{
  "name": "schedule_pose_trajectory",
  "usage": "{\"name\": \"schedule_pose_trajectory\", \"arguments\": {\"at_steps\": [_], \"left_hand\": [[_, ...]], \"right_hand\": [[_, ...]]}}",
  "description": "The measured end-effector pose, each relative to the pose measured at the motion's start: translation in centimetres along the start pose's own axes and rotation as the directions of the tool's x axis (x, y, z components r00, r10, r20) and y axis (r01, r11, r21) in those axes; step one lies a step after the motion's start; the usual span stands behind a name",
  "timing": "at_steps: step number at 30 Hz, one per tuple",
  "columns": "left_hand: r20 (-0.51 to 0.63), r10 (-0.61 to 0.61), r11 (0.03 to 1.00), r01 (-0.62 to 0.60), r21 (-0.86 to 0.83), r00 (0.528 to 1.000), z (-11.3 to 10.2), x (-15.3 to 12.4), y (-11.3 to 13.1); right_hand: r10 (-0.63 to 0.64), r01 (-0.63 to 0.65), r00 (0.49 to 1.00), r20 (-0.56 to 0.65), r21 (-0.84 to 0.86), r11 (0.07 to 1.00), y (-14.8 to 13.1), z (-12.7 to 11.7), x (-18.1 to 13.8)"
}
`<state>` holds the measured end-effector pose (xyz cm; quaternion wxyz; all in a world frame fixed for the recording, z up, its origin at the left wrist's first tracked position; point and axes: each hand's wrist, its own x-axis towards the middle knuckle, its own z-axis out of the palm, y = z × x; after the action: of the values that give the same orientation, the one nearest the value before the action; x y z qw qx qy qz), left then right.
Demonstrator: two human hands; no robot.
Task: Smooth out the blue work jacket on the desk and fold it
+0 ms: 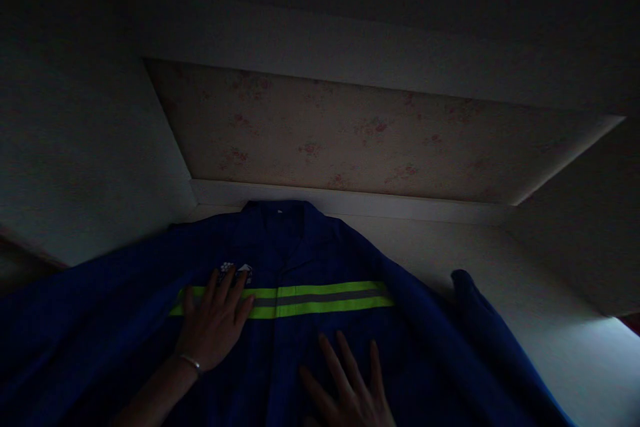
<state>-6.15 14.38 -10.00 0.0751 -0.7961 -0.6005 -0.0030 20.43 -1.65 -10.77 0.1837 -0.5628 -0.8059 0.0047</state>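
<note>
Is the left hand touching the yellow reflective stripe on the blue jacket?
Touching. In the head view the left hand lies flat on the blue jacket, its fingers overlapping the reflective stripe.

Bare surface (500, 280) right of jacket (310, 260); wall ledge (350, 200) behind.

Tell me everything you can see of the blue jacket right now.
The blue jacket is dark blue work wear, apparently woven cloth, lying front up and spread flat on a pale surface, collar pointing away. A yellow-green reflective band with a grey centre stripe crosses the chest; a small badge sits above it. Its front looks closed. The left hand lies flat on the band; the right hand rests flat lower down.
</note>
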Motion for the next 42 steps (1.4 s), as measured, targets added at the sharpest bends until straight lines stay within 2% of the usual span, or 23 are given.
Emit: {"name": "schedule_pose_trajectory", "arguments": {"at_steps": [2, 5, 8, 12, 16, 20, 22, 24, 27, 28, 30, 32, 34, 38, 42], "left_hand": [[0.016, -0.010, 1.000, 0.010, -0.009, 1.000, 0.3, 1.2, -0.8], [0.068, -0.038, 0.999, 0.040, -0.033, 0.997, 0.9, 3.9, -2.4], [0.087, -0.050, 0.997, 0.055, -0.052, 0.995, 1.5, 6.9, -4.1], [0.087, -0.076, 0.995, 0.081, -0.065, 0.993, 1.7, 9.1, -5.6], [0.081, -0.077, 0.994, 0.082, -0.069, 0.994, 0.4, 8.9, -5.3], [-0.014, -0.101, 0.993, 0.100, -0.058, 0.995, -2.8, 6.8, -2.1], [-0.083, -0.115, 0.991, 0.109, -0.077, 0.990, -4.8, 5.0, 0.9], [-0.134, -0.106, 0.987, 0.088, -0.137, 0.985, -6.8, 2.7, 4.6], [-0.184, -0.077, 0.960, 0.023, -0.279, 0.980, -9.5, -0.8, 10.6], [-0.190, -0.060, 0.944, -0.007, -0.330, 0.980, -10.1, -1.8, 12.5], [-0.192, -0.013, 0.902, -0.071, -0.427, 0.981, -10.9, -3.1, 15.8], [-0.185, 0.035, 0.856, -0.125, -0.501, 0.982, -10.6, -3.7, 18.0], [-0.165, 0.057, 0.825, -0.139, -0.548, 0.985, -9.4, -3.9, 19.1], [-0.105, 0.113, 0.795, -0.153, -0.587, 0.988, -5.3, -3.6, 19.0], [-0.088, 0.212, 0.780, -0.223, -0.584, 0.973, -2.2, -2.9, 18.3]], "right_hand": [[-0.076, 0.079, 0.995, 0.060, -0.043, 0.996, 0.1, 2.2, 3.0], [-0.035, 0.038, 0.995, 0.094, -0.023, 0.999, 0.7, 4.4, 6.8], [0.000, 0.000, 0.991, 0.135, 0.005, 1.000, 0.9, 5.3, 9.9], [0.041, -0.049, 0.983, 0.176, 0.044, 0.998, 0.3, 4.7, 12.5], [0.057, -0.081, 0.985, 0.162, 0.146, 0.986, -0.7, 2.3, 12.8], [0.092, -0.117, 0.990, 0.106, 0.269, 0.956, -1.4, 0.2, 12.1], [0.127, -0.149, 0.989, 0.081, 0.372, 0.916, -1.3, -0.5, 11.7], [0.225, -0.194, 0.974, 0.004, 0.525, 0.829, -0.5, -1.4, 11.2], [0.419, -0.188, 0.892, -0.170, 0.704, 0.685, 1.7, -3.3, 9.8], [0.466, -0.189, 0.863, -0.195, 0.731, 0.656, 2.6, -4.1, 9.1], [0.530, -0.238, 0.832, -0.162, 0.760, 0.605, 4.8, -5.2, 7.3], [0.561, -0.317, 0.825, -0.061, 0.773, 0.550, 7.1, -5.7, 5.2], [0.564, -0.383, 0.826, 0.024, 0.757, 0.529, 9.0, -5.5, 3.2], [0.524, -0.437, 0.846, 0.101, 0.696, 0.570, 11.2, -4.0, 0.9], [0.403, -0.367, 0.910, 0.098, 0.643, 0.672, 11.8, -2.4, 1.3]]}}
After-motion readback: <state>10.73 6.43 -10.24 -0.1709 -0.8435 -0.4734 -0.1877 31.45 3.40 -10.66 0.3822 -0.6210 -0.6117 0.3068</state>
